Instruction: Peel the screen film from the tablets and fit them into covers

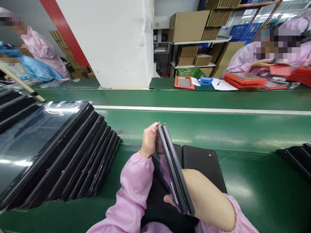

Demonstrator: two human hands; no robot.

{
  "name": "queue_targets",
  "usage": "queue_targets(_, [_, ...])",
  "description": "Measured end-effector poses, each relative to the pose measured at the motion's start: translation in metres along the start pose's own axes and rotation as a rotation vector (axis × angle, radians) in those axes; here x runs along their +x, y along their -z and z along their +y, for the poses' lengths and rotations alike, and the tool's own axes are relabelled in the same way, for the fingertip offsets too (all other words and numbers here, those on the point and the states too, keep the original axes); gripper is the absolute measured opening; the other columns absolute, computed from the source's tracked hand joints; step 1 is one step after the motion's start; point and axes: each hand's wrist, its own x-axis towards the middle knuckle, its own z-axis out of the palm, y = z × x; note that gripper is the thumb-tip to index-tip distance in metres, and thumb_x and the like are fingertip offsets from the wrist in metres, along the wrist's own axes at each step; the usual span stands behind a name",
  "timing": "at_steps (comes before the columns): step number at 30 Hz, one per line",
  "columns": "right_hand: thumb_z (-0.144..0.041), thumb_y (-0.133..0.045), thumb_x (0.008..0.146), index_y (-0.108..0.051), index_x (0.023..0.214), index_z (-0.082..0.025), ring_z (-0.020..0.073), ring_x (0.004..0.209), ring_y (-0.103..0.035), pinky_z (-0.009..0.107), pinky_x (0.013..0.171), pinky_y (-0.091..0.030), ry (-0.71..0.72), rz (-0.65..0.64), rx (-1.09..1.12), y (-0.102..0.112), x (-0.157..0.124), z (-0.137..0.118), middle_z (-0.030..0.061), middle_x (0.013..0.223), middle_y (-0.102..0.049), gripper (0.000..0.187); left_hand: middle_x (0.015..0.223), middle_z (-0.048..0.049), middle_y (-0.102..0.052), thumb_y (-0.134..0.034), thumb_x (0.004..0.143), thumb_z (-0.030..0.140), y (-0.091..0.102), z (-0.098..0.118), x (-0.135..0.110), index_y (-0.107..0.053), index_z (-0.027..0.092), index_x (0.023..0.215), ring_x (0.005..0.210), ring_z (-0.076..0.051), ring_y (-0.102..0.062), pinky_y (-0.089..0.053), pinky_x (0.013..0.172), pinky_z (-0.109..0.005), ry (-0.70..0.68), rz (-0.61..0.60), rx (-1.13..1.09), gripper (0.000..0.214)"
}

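Observation:
Two thin black tablets stand on edge side by side, tilted, with clear film showing at their far ends. At their far upper end, my left hand is closed round the edge. My right hand grips them from the right near the close end, its thumb showing on the left face and its other fingers hidden. Beneath them lies a flat black cover in two panels, partly hidden by the tablets and my arms.
Film-wrapped black tablets form a large slanted stack on the left. More dark flat pieces lie at the right edge. Across the green bench, a person handles red-cased tablets; other people work at far left.

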Motion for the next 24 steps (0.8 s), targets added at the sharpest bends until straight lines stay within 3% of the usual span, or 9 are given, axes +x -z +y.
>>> queue_targets(6, [-0.027, -0.068, 0.077, -0.058, 0.086, -0.02, 0.0188, 0.06, -0.062, 0.028, 0.055, -0.045, -0.001, 0.109, 0.04, 0.013, -0.008, 0.008, 0.0012, 0.07, -0.067, 0.015, 0.062, 0.0006, -0.045, -0.039, 0.089, 0.071, -0.006, 0.008, 0.001, -0.054, 0.021, 0.068, 0.056, -0.014, -0.041, -0.035, 0.054, -0.029, -0.048, 0.014, 0.128, 0.056])
queue_targets(12, [-0.029, -0.075, 0.075, -0.059, 0.076, -0.02, 0.0231, 0.072, -0.068, 0.033, 0.066, -0.053, -0.07, 0.164, 0.063, 0.014, -0.018, 0.013, 0.0047, 0.079, -0.071, 0.018, 0.066, 0.001, -0.05, -0.042, 0.092, 0.064, -0.014, 0.007, -0.001, -0.058, 0.021, 0.073, 0.061, -0.015, -0.045, -0.036, 0.058, -0.028, -0.079, -0.008, 0.183, 0.05])
queue_targets(14, [-0.029, -0.075, 0.074, -0.061, 0.081, -0.019, 0.0245, 0.074, -0.068, 0.035, 0.068, -0.054, -0.061, 0.145, 0.084, 0.016, -0.015, 0.015, 0.0052, 0.08, -0.071, 0.019, 0.062, 0.0016, -0.047, -0.043, 0.091, 0.065, -0.014, 0.007, -0.002, -0.055, 0.021, 0.068, 0.058, -0.014, -0.042, -0.034, 0.055, -0.028, -0.076, 0.039, 0.181, 0.051])
queue_targets(16, [-0.029, -0.074, 0.073, -0.062, 0.092, -0.018, 0.0241, 0.075, -0.068, 0.036, 0.07, -0.054, -0.013, 0.047, 0.173, 0.015, -0.011, 0.024, 0.0043, 0.082, -0.071, 0.025, 0.058, 0.0022, -0.043, -0.043, 0.089, 0.068, -0.01, 0.011, -0.005, -0.052, 0.022, 0.065, 0.053, -0.014, -0.039, -0.032, 0.051, -0.028, -0.073, 0.117, 0.167, 0.053])
queue_targets(18, [-0.027, -0.074, 0.071, -0.062, 0.107, -0.018, 0.0218, 0.076, -0.069, 0.034, 0.07, -0.055, 0.002, -0.105, 0.379, 0.004, -0.011, 0.042, 0.0033, 0.086, -0.071, 0.038, 0.054, 0.0022, -0.043, -0.04, 0.088, 0.071, -0.002, 0.021, -0.011, -0.051, 0.023, 0.064, 0.049, -0.014, -0.039, -0.033, 0.048, -0.029, -0.102, 0.179, 0.149, 0.055])
queue_targets(20, [-0.027, -0.072, 0.073, -0.058, 0.119, -0.017, 0.019, 0.075, -0.069, 0.031, 0.071, -0.055, -0.1, -0.205, 0.632, -0.019, -0.014, 0.065, 0.0031, 0.089, -0.072, 0.049, 0.053, 0.0015, -0.045, -0.035, 0.089, 0.072, 0.008, 0.035, -0.02, -0.05, 0.024, 0.065, 0.047, -0.015, -0.042, -0.035, 0.047, -0.03, -0.21, 0.192, 0.13, 0.056])
queue_targets(23, [-0.051, -0.059, 0.086, -0.066, 0.107, -0.013, 0.0177, 0.063, -0.067, 0.031, 0.067, -0.054, -0.408, -0.141, 0.988, -0.066, -0.021, 0.086, 0.0031, 0.068, -0.069, 0.044, 0.052, 0.0014, -0.049, -0.041, 0.093, 0.06, 0.02, 0.054, -0.04, -0.049, 0.024, 0.065, 0.046, -0.015, -0.046, -0.038, 0.048, -0.03, -0.529, 0.154, 0.146, 0.047])
queue_targets(24, [-0.061, -0.051, 0.088, -0.068, 0.101, -0.013, 0.0186, 0.063, -0.067, 0.032, 0.068, -0.054, -0.453, -0.138, 1.186, -0.08, -0.023, 0.086, 0.0043, 0.066, -0.069, 0.052, 0.05, 0.0019, -0.05, -0.044, 0.095, 0.051, 0.023, 0.058, -0.049, -0.048, 0.023, 0.063, 0.044, -0.014, -0.046, -0.038, 0.049, -0.029, -0.652, 0.113, 0.172, 0.043])
